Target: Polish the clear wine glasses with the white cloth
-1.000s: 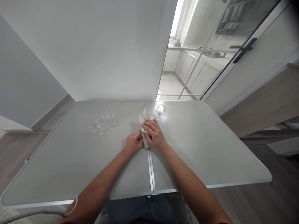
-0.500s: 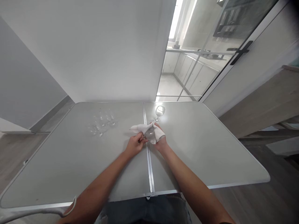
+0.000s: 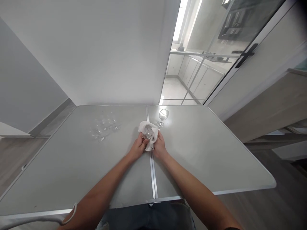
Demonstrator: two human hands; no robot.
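Observation:
A small clear wine glass [image 3: 147, 132] is held over the middle of the grey table [image 3: 206, 153], half wrapped in a white cloth [image 3: 151, 141]. My left hand [image 3: 138, 148] is closed on the glass from the left. My right hand [image 3: 159, 146] is closed round the cloth on the glass's right side. Another clear wine glass [image 3: 163, 116] stands upright just beyond my right hand, apart from it.
Several small clear glasses [image 3: 103, 127] stand in a group at the back left of the table. A metal seam [image 3: 152, 179] runs down the table's middle. A white wall rises behind; a glass sliding door [image 3: 216, 60] stands at the back right.
The cloth lay on the table under both hands a second ago. Since then the hands have lifted it together with a glass and bunched the cloth round the glass.

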